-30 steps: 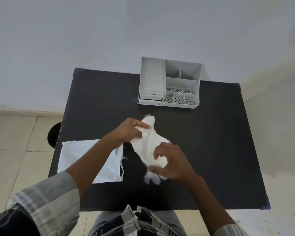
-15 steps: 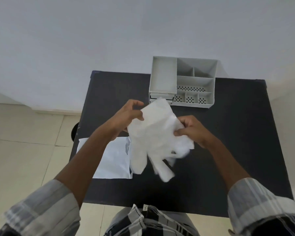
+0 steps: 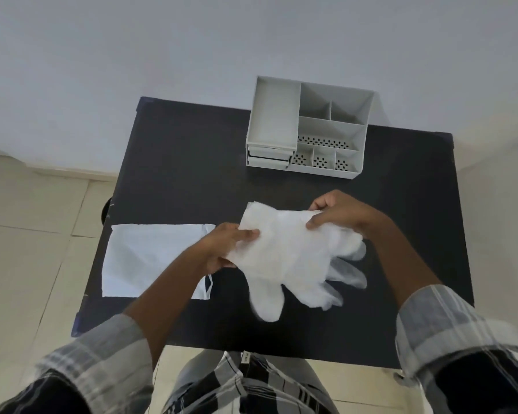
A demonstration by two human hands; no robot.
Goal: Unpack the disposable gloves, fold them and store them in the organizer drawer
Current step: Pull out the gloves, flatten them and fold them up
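Translucent crinkled gloves (image 3: 290, 258), cuff pinched between left hand (image 3: 222, 249) and right hand (image 3: 338, 213) fingers.

**Gloves spread out, organizer drawers closed**

Translucent white disposable gloves (image 3: 290, 258): spread flat, cuff end toward the organizer (image 3: 308, 127), fingers pointing away from it. Organizer: grey, multi-compartment, upright; its two drawers (image 3: 268, 156) sit stacked at its front left, pushed in, nearest the gloves.
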